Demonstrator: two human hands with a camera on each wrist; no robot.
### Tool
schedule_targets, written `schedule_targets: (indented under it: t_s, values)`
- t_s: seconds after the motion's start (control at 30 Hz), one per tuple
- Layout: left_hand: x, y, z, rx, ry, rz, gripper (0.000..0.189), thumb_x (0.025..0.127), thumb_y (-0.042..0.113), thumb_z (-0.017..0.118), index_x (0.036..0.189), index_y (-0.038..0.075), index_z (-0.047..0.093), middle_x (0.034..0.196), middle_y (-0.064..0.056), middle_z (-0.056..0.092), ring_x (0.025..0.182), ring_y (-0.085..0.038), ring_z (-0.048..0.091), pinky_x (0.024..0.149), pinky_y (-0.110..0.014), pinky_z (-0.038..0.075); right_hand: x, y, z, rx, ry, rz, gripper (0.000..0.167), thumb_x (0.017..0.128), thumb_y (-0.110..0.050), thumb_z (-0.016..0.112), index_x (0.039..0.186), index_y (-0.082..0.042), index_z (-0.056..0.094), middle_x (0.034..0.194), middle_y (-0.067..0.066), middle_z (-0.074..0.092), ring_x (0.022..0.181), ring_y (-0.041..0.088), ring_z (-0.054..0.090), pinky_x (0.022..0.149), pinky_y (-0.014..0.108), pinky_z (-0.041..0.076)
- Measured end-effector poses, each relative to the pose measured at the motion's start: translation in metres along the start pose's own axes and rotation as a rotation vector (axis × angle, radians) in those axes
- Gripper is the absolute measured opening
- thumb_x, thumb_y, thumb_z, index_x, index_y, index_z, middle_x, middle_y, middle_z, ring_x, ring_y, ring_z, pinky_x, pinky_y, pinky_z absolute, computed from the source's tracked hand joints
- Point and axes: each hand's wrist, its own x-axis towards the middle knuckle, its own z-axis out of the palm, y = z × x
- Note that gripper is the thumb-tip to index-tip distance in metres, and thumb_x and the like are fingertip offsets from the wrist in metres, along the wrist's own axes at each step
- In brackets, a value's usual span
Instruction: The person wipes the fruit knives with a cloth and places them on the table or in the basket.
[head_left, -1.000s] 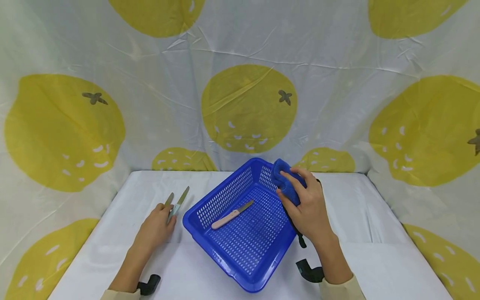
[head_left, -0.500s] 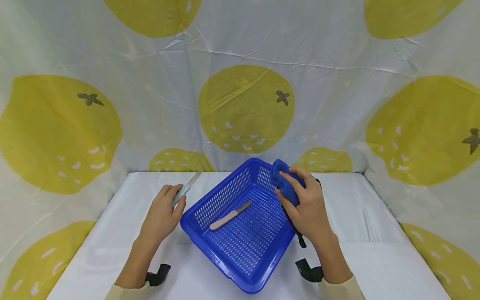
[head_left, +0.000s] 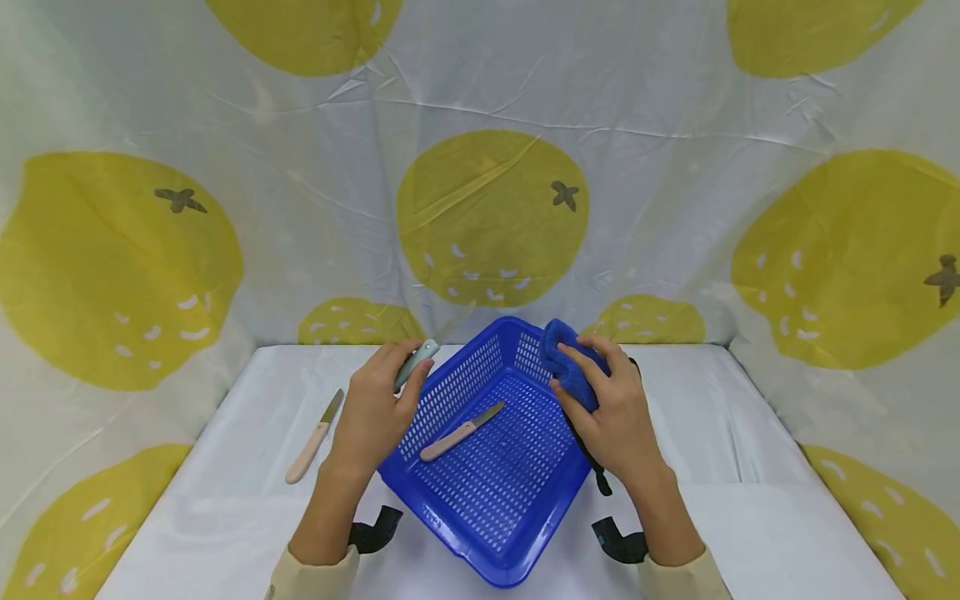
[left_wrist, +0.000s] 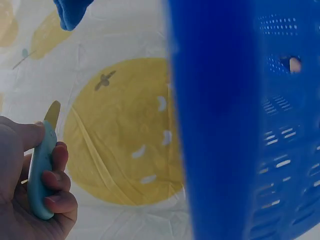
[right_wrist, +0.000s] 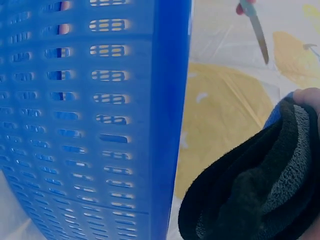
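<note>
My left hand grips the mint-green handle of a small knife, held over the upper left rim of the blue basket. Its blade points up and to the right, toward my other hand. My right hand holds a folded blue cloth above the basket's right edge; the right wrist view shows the cloth's folds dark and shaded. Inside the perforated blue basket lies a pink-handled knife. Another pink-handled knife rests on the white table left of my left forearm.
A white cloth covers the table. Behind it hangs a curtain printed with yellow lemons. The basket sits at an angle between my arms, its raised walls standing close to both hands.
My left hand has lifted the green-handled knife off the table and carried it right, over the basket's rim. The pink knife beside it now lies uncovered. The right hand has stayed nearly still.
</note>
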Motion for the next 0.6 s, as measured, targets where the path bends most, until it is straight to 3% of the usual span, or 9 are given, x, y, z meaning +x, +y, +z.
schedule_targets:
  t_s: [0.13,0.37,0.6]
  values:
    - [-0.004,0.005,0.012,-0.003,0.001,0.055,0.037,0.102,0.026,0.066,0.133,0.006,0.065,0.115,-0.009,0.07,0.101,-0.021,0.072,0.082,-0.037,0.063,0.0,-0.003,-0.001,-0.003,0.004,0.008,0.05,0.088,-0.024,0.081,0.135,-0.014,0.067,0.142,0.015,0.054,0.133,0.038,0.053,0.107,0.063,0.044]
    - [-0.008,0.018,0.027,-0.022,-0.004,0.157,0.035,0.1,0.022,0.07,0.131,0.006,0.066,0.107,-0.007,0.07,0.087,-0.013,0.07,0.072,-0.028,0.062,0.001,-0.012,-0.003,0.014,0.007,-0.014,0.051,0.087,-0.023,0.081,0.135,-0.014,0.067,0.143,0.016,0.054,0.134,0.038,0.052,0.107,0.063,0.044]
    - [-0.011,0.027,0.035,-0.035,-0.02,0.185,0.035,0.098,0.02,0.072,0.129,0.004,0.066,0.11,-0.008,0.072,0.094,-0.017,0.074,0.08,-0.03,0.063,0.0,-0.023,0.0,0.029,-0.024,-0.058,0.05,0.092,-0.029,0.076,0.138,-0.015,0.065,0.145,0.015,0.053,0.136,0.035,0.052,0.109,0.058,0.046]
